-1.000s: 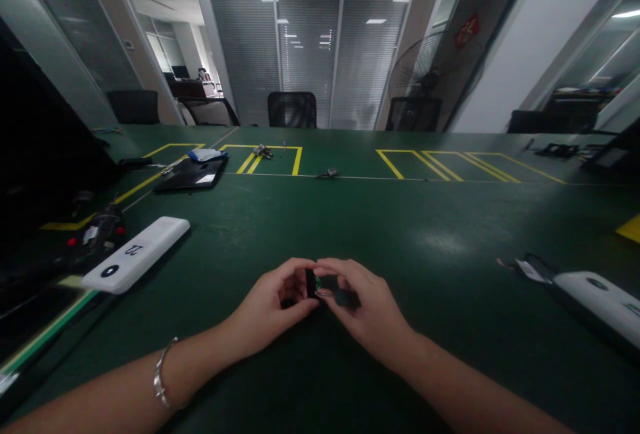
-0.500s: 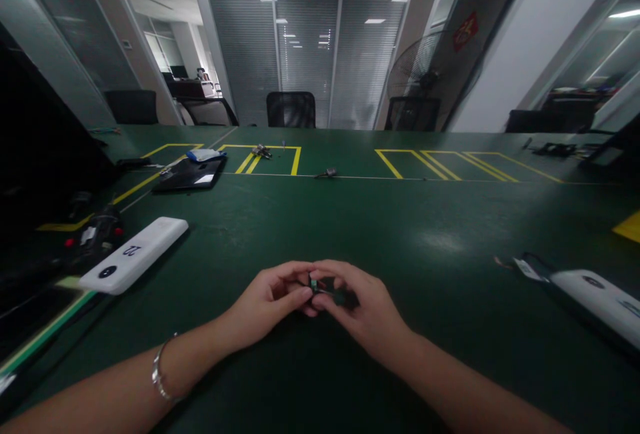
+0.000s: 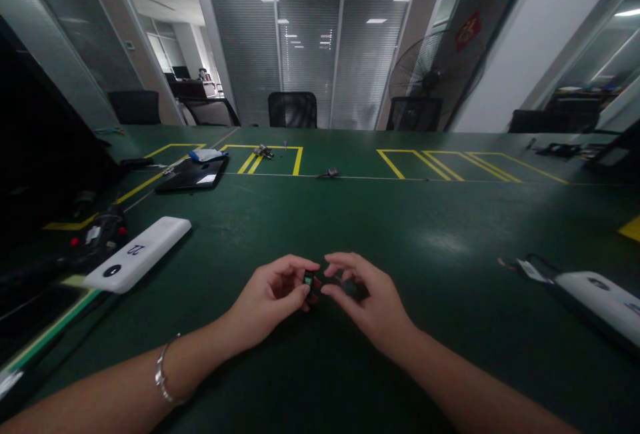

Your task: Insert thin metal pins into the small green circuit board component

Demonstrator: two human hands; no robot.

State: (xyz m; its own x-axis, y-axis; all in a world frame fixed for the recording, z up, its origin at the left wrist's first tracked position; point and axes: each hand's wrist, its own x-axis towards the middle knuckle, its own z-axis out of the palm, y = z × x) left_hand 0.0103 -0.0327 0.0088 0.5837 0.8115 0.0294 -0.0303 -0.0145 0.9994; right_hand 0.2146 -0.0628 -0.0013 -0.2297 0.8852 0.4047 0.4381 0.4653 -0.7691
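Observation:
In the head view my left hand [image 3: 273,291] pinches a small dark piece with a green face [image 3: 309,280] between thumb and fingers; its exact kind is too small to make out. My right hand [image 3: 367,294] is just right of it, thumb and index finger parted and curved toward the piece. A narrow gap separates the fingertips of the two hands. The shaded space inside my right hand shows nothing I can name. Both hands are above the dark green tabletop [image 3: 320,367].
A white power bank marked 22 [image 3: 137,254] lies at left, another white device [image 3: 600,297] with a cable at right. Farther back are a black flat case [image 3: 187,175], a small metal part [image 3: 330,173], and yellow tape outlines [image 3: 299,162]. Chairs [image 3: 293,111] line the far edge.
My right hand's fingers have come away from my left hand and spread apart. The small piece stays in my left hand, its green face turned a little. The view has shifted slightly.

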